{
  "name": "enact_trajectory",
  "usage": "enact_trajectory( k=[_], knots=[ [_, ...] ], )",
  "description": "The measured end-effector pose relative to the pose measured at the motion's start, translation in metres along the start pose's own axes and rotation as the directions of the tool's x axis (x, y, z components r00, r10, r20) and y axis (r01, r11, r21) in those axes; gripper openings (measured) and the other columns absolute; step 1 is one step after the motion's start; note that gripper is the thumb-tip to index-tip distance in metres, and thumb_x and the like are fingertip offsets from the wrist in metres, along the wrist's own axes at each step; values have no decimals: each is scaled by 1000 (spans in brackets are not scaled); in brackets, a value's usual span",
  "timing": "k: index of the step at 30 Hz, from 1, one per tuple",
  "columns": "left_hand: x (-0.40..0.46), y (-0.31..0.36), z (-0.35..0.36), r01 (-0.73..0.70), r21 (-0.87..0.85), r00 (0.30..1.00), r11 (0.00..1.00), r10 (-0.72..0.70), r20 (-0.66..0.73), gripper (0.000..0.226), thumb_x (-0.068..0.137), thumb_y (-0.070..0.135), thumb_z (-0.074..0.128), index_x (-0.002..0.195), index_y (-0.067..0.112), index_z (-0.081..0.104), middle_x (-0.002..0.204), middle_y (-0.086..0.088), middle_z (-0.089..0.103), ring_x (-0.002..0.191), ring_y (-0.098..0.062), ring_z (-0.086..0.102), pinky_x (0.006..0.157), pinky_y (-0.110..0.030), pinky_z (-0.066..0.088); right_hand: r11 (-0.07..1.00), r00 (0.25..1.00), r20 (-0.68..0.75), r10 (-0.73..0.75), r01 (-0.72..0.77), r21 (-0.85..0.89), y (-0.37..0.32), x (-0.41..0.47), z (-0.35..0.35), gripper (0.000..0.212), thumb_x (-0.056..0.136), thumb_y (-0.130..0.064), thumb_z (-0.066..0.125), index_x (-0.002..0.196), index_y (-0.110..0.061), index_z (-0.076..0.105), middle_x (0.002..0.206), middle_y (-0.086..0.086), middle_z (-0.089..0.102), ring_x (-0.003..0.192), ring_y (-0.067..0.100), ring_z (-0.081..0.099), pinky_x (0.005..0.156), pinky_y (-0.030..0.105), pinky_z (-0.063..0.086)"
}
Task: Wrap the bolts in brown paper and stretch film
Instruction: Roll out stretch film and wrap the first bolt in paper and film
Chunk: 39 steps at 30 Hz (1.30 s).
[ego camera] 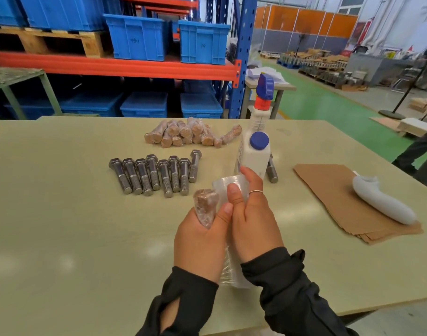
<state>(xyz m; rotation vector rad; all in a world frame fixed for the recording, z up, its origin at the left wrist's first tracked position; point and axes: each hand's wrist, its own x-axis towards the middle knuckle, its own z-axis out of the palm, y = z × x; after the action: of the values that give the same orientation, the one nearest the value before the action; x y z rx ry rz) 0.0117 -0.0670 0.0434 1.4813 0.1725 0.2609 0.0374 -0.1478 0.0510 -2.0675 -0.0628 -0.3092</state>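
Observation:
My left hand (199,241) grips a bolt wrapped in brown paper (205,206), its head end sticking up with clear film over it. My right hand (252,219) holds the roll of stretch film (228,184) right beside it, thumb pressed on the roll; a strip of film (231,267) hangs down between my wrists. Several bare steel bolts (154,174) lie in a row on the table ahead. Behind them sits a pile of wrapped bolts (190,134). A stack of brown paper sheets (338,195) lies at the right.
A white spray bottle (257,141) with a blue cap stands just beyond my hands, one loose bolt (271,172) behind it. A white handheld tool (382,202) rests on the paper stack. Blue crates fill the shelving past the beige table (62,214). A person stands at the far right.

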Motion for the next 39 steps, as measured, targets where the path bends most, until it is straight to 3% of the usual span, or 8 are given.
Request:
enact_trajectory(
  k=[7, 13, 18, 26, 29, 32, 36, 39],
  knots=[
    [-14, 4, -2, -26, -26, 1000, 999, 26, 4, 27, 82, 35, 60, 56, 29, 56, 42, 7, 45, 38, -13, 41, 48, -29, 34, 996, 999, -22, -36, 34, -80, -4, 8, -4, 42, 93, -49, 29, 134, -40, 27, 120, 3, 47, 108, 20, 51, 87, 28, 41],
    [-20, 11, -1, -66, 9, 998, 998, 66, -18, 25, 83, 32, 58, 59, 27, 51, 48, 8, 47, 51, -21, 45, 59, -34, 39, 992, 999, -32, 1, -5, -124, -7, 18, -3, 42, 94, -49, 28, 134, -37, 27, 116, 5, 48, 104, 24, 53, 84, 30, 41],
    [-10, 19, -7, 36, -82, 999, 996, -36, -1, 32, 87, 20, 55, 59, 12, 42, 41, 2, 41, 33, -12, 38, 36, -22, 35, 989, 1000, -9, 17, -18, -144, -12, 24, -5, 39, 94, -50, 27, 132, -39, 26, 116, 5, 49, 100, 26, 53, 81, 29, 37],
    [8, 17, -15, 60, -19, 997, 998, -59, 41, 26, 67, 22, 65, 59, 15, 41, 47, 3, 40, 38, -11, 36, 35, -19, 34, 998, 999, -37, 4, -6, -63, -19, 16, -15, 47, 84, -63, 27, 126, -43, 22, 111, 4, 54, 95, 25, 56, 78, 30, 44],
    [14, 7, -11, 51, 34, 999, 998, -51, 7, 29, 67, 23, 65, 56, 18, 39, 45, 4, 38, 40, -15, 35, 41, -26, 34, 997, 999, -12, 32, -33, -72, -19, 15, -14, 70, 67, -73, 44, 125, -44, 20, 111, 4, 50, 95, 24, 55, 78, 30, 45],
    [22, -1, -6, 105, 118, 993, 987, -97, -70, 31, 70, 29, 65, 56, 17, 40, 48, -1, 40, 49, -21, 39, 52, -34, 39, 992, 999, -19, 50, -52, -119, -15, 12, -11, 75, 72, -61, 61, 129, -41, 18, 111, 0, 44, 96, 20, 52, 76, 25, 39],
    [36, -4, -7, 263, 262, 954, 929, -210, -215, 33, 89, 22, 54, 60, 6, 50, 51, -6, 48, 45, -19, 45, 38, -19, 40, 987, 991, -53, -119, 113, -113, -22, -3, 6, 65, 73, -57, 58, 121, -46, 15, 101, -3, 42, 81, 14, 50, 69, 25, 39],
    [38, 5, -10, 280, 8, 951, 960, -277, -134, 22, 85, 11, 54, 63, 10, 51, 44, 0, 44, 35, -13, 39, 39, -20, 33, 997, 989, -121, -82, 83, 3, -24, 1, -1, 60, 74, -55, 58, 118, -48, 17, 105, 2, 48, 81, 16, 54, 65, 24, 43]
  ],
)
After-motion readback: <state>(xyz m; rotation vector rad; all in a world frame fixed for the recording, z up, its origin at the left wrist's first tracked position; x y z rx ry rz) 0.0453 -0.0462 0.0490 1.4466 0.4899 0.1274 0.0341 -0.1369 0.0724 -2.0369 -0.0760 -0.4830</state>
